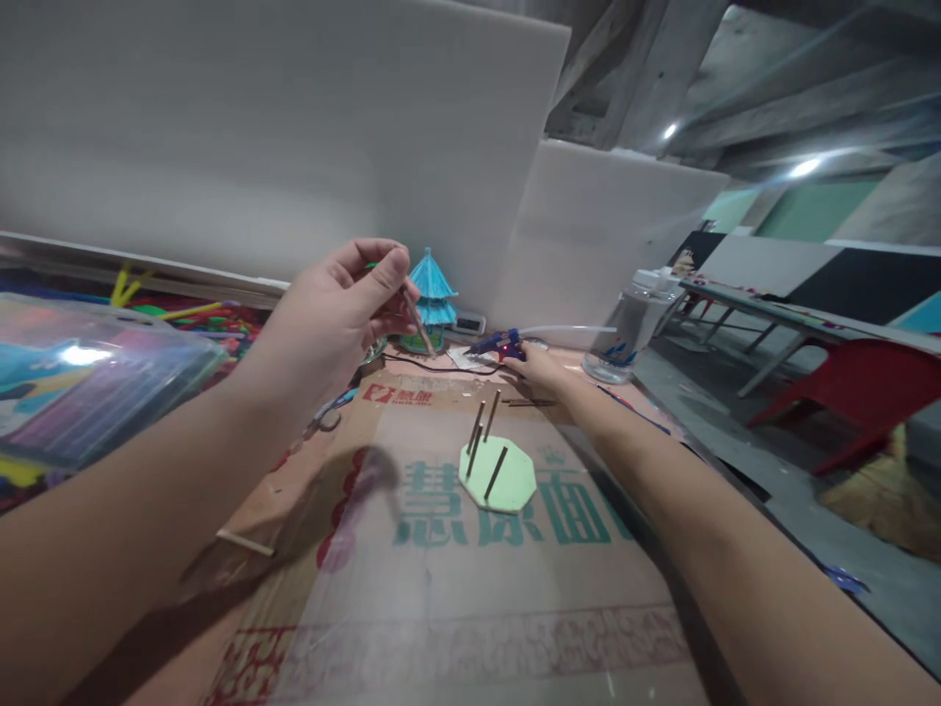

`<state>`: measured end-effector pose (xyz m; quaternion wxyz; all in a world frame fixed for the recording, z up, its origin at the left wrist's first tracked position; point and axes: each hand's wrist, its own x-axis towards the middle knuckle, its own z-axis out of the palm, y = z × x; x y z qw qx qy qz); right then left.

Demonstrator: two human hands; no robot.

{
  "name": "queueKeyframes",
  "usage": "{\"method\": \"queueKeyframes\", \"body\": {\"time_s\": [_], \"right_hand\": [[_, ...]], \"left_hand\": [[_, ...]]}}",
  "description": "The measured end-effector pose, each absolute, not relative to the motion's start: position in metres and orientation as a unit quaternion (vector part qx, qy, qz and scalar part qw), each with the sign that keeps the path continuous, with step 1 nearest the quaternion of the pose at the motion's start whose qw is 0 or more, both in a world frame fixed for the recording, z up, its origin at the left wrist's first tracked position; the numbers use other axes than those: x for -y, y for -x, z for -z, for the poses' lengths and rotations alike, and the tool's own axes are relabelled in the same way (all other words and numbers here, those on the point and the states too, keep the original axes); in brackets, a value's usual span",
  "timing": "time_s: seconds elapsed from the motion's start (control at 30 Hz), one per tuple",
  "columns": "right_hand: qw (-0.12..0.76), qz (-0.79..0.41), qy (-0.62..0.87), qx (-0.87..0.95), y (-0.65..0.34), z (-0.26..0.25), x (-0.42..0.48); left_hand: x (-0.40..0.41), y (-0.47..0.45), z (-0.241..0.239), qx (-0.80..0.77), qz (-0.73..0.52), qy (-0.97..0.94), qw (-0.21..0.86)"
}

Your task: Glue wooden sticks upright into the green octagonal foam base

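Note:
Raised at centre left, my left hand (360, 294) pinches a thin brown stick (420, 324) between thumb and fingers. My right hand (535, 369) reaches to the back of the table and is closed around the handle of a blue hot glue gun (500, 343), which has a long clear glue stick (569, 329) in its rear and a small red light. Between my arms lies a pale green octagonal board (515, 480), with several brown sticks (497, 474) standing up from it along the left side. Loose brown sticks (530, 402) lie behind it.
A blue tiered-roof model (432, 284) stands at the back, near a small white device (470, 324). A clear plastic bottle (624, 333) is at the back right. Left are a plastic case (88, 382), scissors (330, 417) and a loose stick (246, 542). Printed cardboard (456, 608) covers the table.

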<state>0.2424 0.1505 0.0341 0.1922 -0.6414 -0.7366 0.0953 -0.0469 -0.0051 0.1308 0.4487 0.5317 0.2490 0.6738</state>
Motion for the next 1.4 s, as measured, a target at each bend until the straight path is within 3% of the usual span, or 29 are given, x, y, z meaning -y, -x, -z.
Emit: {"method": "queueKeyframes", "body": {"time_s": [0.4, 0.73, 0.8, 0.87, 1.17, 1.4], "right_hand": [[0.171, -0.058, 0.622, 0.762, -0.250, -0.037, -0.133], [0.265, 0.035, 0.575, 0.773, -0.241, -0.067, -0.066], [0.348, -0.009, 0.497, 0.795, -0.232, -0.080, -0.029], [0.376, -0.114, 0.432, 0.812, -0.221, -0.093, 0.009], [0.389, -0.273, 0.305, 0.825, -0.194, -0.107, 0.075], [0.385, -0.331, 0.279, 0.815, -0.196, -0.101, 0.072]], "left_hand": [[0.013, 0.042, -0.133, -0.241, -0.671, -0.540, 0.448], [0.026, 0.038, -0.127, -0.227, -0.603, -0.656, 0.392], [0.038, 0.030, -0.125, -0.231, -0.588, -0.673, 0.384], [0.051, 0.021, -0.121, -0.251, -0.586, -0.666, 0.387], [0.068, 0.009, -0.104, -0.243, -0.581, -0.724, 0.279], [0.062, 0.010, -0.098, -0.155, -0.511, -0.841, 0.085]]}}
